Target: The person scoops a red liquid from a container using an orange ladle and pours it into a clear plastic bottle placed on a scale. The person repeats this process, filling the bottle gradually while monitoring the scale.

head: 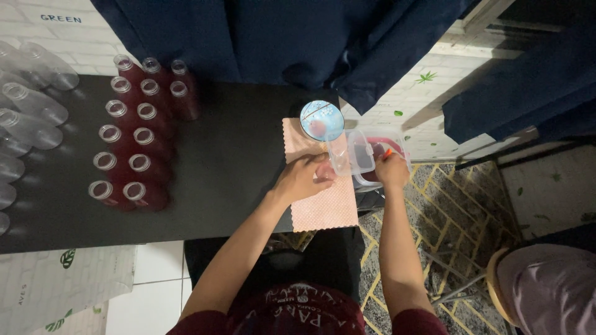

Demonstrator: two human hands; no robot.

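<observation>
left hand (305,178): curled around a small clear bottle (325,171) with reddish liquid in it, keeping it standing on the pink cloth (326,208) near the table's right edge

right hand (392,170): fingers closed on something small and orange-red (too tiny to say what it is), hovering at the rim of a clear plastic container (372,162)

plastic container: sits just off the right edge of the table, reddish liquid inside, its hinged clear lid flipped open toward the bottle so the two are right next to each other

blue bowl (321,120): round, patterned, a bit of pink liquid in it, sitting on the top corner of the cloth just behind the bottle

filled bottles (140,133): uncapped ones full of dark red drink, lined up in rows on the left part of the black table (236,161), well apart from the hands

empty bottles (28,111): clear ones lying on their sides along the far left edge

background: dark blue fabric (298,37) hanging over the back of the table, patterned rug (459,211) on the floor to the right
</observation>
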